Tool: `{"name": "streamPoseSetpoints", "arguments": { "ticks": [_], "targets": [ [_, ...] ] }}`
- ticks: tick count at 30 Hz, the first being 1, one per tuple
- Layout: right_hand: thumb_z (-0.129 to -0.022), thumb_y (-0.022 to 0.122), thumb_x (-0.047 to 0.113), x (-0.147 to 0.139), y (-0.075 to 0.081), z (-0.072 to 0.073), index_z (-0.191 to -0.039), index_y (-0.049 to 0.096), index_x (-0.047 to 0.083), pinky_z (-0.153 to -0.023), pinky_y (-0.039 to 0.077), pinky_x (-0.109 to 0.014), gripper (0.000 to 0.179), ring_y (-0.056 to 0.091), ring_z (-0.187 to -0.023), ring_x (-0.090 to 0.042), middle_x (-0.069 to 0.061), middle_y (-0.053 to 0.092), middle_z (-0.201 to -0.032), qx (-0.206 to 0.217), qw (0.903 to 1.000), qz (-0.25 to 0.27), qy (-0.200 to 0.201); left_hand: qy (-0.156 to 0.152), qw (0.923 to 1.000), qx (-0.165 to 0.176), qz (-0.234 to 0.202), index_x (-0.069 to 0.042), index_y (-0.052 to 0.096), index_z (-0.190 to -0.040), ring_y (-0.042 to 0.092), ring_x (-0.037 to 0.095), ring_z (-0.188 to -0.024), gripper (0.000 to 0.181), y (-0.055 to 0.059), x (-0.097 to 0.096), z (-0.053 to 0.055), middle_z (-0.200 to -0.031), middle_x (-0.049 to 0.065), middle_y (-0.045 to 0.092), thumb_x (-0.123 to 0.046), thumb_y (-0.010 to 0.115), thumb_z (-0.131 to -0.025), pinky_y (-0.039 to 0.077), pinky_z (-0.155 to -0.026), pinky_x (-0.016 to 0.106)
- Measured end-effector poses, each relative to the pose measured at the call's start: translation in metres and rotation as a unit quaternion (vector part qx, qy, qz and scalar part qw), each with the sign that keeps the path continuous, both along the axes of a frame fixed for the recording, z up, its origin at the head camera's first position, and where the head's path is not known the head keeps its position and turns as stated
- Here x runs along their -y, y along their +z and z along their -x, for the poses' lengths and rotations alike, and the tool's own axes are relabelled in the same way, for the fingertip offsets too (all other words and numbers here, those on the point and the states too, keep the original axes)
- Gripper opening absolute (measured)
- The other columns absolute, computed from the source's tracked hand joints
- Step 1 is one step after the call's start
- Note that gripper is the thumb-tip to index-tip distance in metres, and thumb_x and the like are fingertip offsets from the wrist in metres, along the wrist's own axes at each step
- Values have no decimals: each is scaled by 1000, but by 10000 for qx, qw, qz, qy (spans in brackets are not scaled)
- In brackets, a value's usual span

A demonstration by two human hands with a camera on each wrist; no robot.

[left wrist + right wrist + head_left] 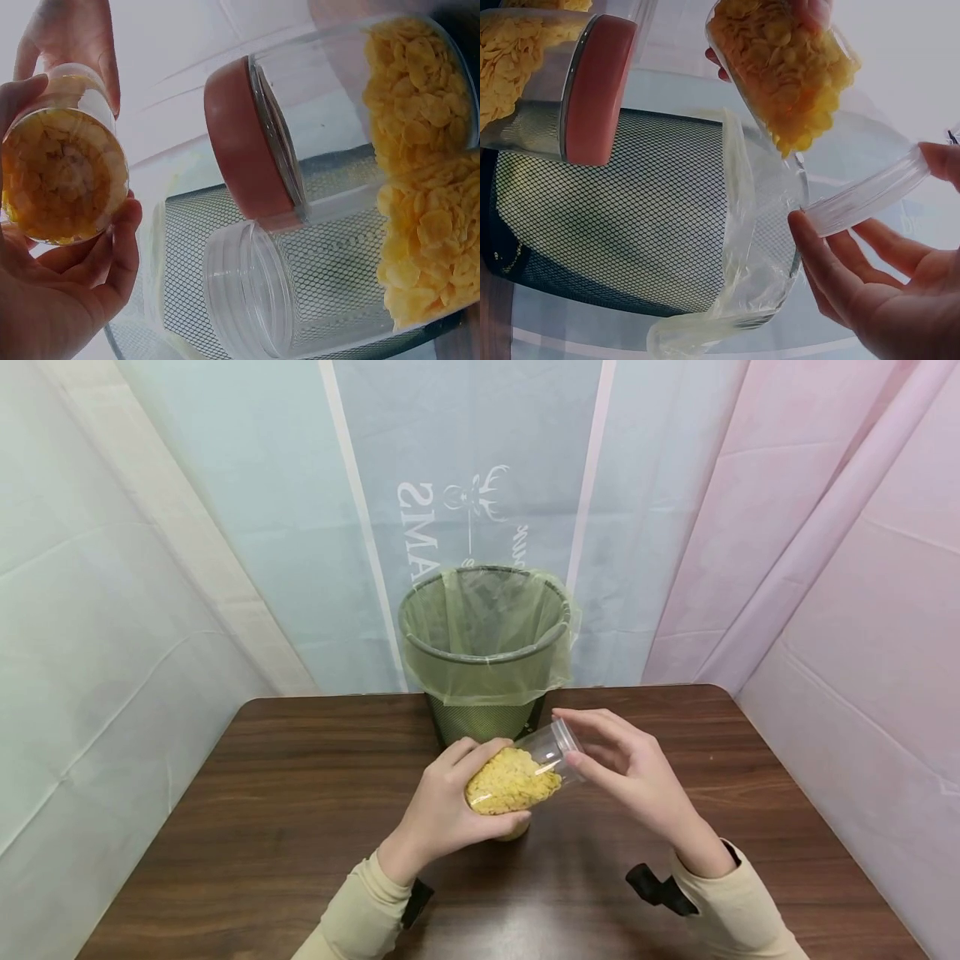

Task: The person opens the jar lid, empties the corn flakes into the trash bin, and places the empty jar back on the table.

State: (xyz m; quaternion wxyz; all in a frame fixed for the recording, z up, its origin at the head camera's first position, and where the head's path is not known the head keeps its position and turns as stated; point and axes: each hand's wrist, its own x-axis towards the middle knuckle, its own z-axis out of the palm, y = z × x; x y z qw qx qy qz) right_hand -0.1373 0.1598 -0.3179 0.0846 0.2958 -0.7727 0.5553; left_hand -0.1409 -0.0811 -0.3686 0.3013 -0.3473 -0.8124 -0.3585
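Jar [517, 777] of yellow flakes, clear plastic, held tilted above the table [262, 810], just in front of the bin [483, 643]. Mouth end pointing up and to the right, toward the right hand.

Left hand [442, 810] wrapped around the lower part of the jar, fingers curled and clamped on it; bottom of the jar mostly hidden behind this hand in the head view, but seen round and full of flakes [64, 176] in the left wrist view. Right hand [637, 768] at the mouth of the jar, fingertips pinching the clear lid [870, 195]. From the right wrist view, thumb and one finger on the two ends of the lid, other fingers spread apart below. Cannot tell if the lid sits on the jar or is already free of it.

Hard to make out: in both wrist views, extra jars with a red-brown lid [247, 142] near the lens, looking like reflections, cut off at the frame edges. Both forearms cut off at the bottom edge, beige sleeves [360, 902] and black wrist straps [660, 887] only partly seen.

Dark brown wooden table, rounded corners. Green mesh bin lined with a thin greenish bag [517, 685], standing at the far edge. Behind, pale blue and pink plastic sheets [825, 568] as walls, with mirrored white letters.
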Motion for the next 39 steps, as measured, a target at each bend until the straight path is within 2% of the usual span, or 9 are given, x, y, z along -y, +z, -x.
{"name": "streamPoseSetpoints", "arguments": {
  "ticks": [3,6,11,18,29,33,36,39],
  "targets": [
    [-86,64,-2,-1,1,1,-129,56,8,-87,53,-30,45,59,-110,-15,-3,57,-126,-111,9998,56,160,-136,9994,280,-123,-20,61,-121,50,4,-75,70,1,1,-1,-90,-7,56,-42,85,-59,44,-63,13],
    [-84,64,-7,-1,1,1,-128,55,4,-94,49,-28,46,56,-115,-16,-10,57,-126,-424,9983,163,366,-277,9980,519,-235,-20,62,-121,51,4,-74,68,1,1,-2,-90,-7,58,-41,85,-60,44,-63,12],
    [-79,61,-16,-1,0,4,-127,52,-6,-97,47,-28,50,54,-117,-20,-22,55,-124,-954,9909,450,841,-461,9960,698,-315,-20,62,-120,52,3,-74,66,2,1,-3,-90,-7,61,-40,85,-61,43,-61,11],
    [-70,60,-21,-2,0,10,-124,49,-15,-103,43,-31,55,51,-121,-26,-27,53,-124,-1455,9752,810,1461,-717,9919,971,-399,-20,63,-119,54,4,-75,62,1,2,-4,-92,-7,64,-37,85,-63,44,-62,13],
    [-66,57,-22,-2,-4,13,-121,49,-18,-107,39,-33,56,47,-126,-31,-29,50,-127,-1733,9583,999,2043,-757,9903,1108,-349,-20,62,-121,55,3,-78,62,0,3,-6,-97,-8,65,-39,83,-65,46,-64,15],
    [-69,56,-23,-2,-4,12,-120,50,-18,-106,40,-33,52,47,-126,-33,-31,49,-129,-1705,9592,1096,1971,-660,9909,1118,-353,-20,62,-121,55,2,-78,63,0,2,-6,-98,-10,64,-42,82,-65,46,-64,16],
    [-74,55,-23,-2,-3,11,-121,50,-18,-105,41,-34,48,47,-125,-31,-31,48,-128,-1563,9669,1168,1644,-518,9923,1059,-366,-21,62,-121,54,2,-77,63,-1,2,-4,-96,-10,63,-44,82,-65,45,-63,15],
    [-80,54,-22,-1,-3,9,-124,49,-17,-104,42,-36,45,48,-125,-29,-31,48,-128,-1360,9763,1157,1221,-333,9953,855,-309,-21,62,-121,52,2,-75,65,-2,1,-3,-93,-9,62,-44,83,-64,44,-61,14]
  ]
}}
